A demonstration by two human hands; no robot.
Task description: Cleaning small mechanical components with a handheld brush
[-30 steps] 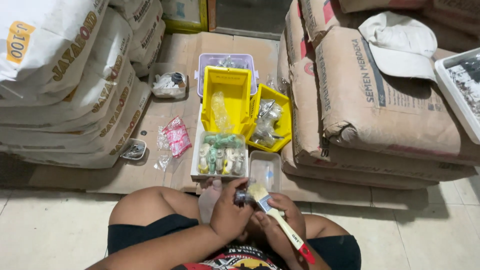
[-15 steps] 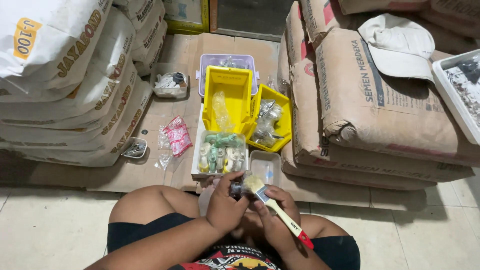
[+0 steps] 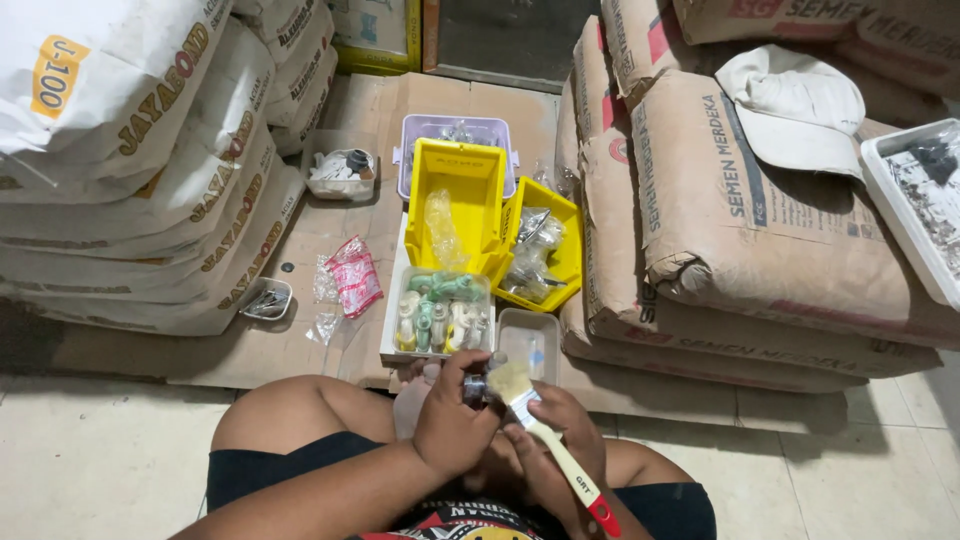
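So, a small dark metal fitting [image 3: 474, 388] is pinched in the left hand [image 3: 452, 415], fingers curled shut around it, right over the lap. The right hand [image 3: 555, 437] is closed on a paintbrush [image 3: 548, 437] with a cream handle and red tip, and the pale bristles are pressed against the fitting, so a dusting-off looks to be mid-way on this one piece.

Just ahead of the hands, a clear tray [image 3: 529, 340] is sat nearly empty, with only a small bluish bit visible inside. Just left of it, a clear tub [image 3: 438, 310] is packed with green and cream fittings. Whether those count as done or waiting can't be told from here.

Further out, two yellow bins [image 3: 452, 205] are parked on the cardboard; plastic bags are stuffed in both, so plenty seems left unsorted. A lilac box [image 3: 452, 130] is tucked behind them. Off to the left of the hands, a red-and-clear packet [image 3: 351, 272] and a small dish of metal bits [image 3: 268, 298] are lying loose. Stacked sacks [image 3: 760, 200] are walled up on both sides, with a white cap [image 3: 795, 105] dropped on the right pile.
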